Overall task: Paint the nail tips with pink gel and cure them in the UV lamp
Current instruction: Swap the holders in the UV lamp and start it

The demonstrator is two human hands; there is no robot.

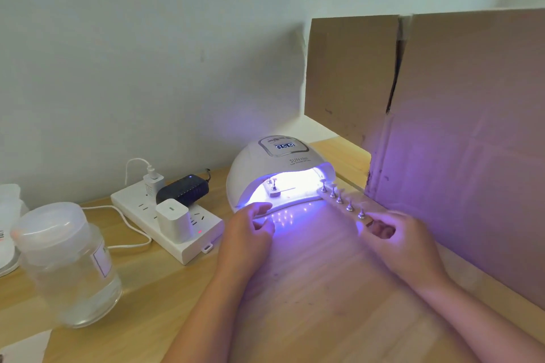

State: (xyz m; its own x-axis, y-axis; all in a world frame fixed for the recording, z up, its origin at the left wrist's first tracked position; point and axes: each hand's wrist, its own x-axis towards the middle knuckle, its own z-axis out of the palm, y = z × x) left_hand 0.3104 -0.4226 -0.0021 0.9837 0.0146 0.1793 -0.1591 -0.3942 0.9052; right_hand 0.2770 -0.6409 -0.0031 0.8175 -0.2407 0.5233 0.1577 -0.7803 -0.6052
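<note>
The white domed UV lamp [265, 165] stands on the wooden table, lit violet inside, its display on. Inside its mouth sits a small holder with nail tips [274, 187] on pegs. A long clear strip holder [342, 200] with several nail tips on metal pegs lies slanted at the lamp's right corner. My right hand [392, 239] pinches the near end of that strip. My left hand [250, 224] hovers at the lamp's front lip, fingers loosely curled, holding nothing.
A white power strip [168, 221] with chargers and a black adapter lies left of the lamp. A clear plastic jar [67, 265] stands at the front left. A large cardboard box [457, 132] walls off the right side. Table wood [309, 303] shows between my arms.
</note>
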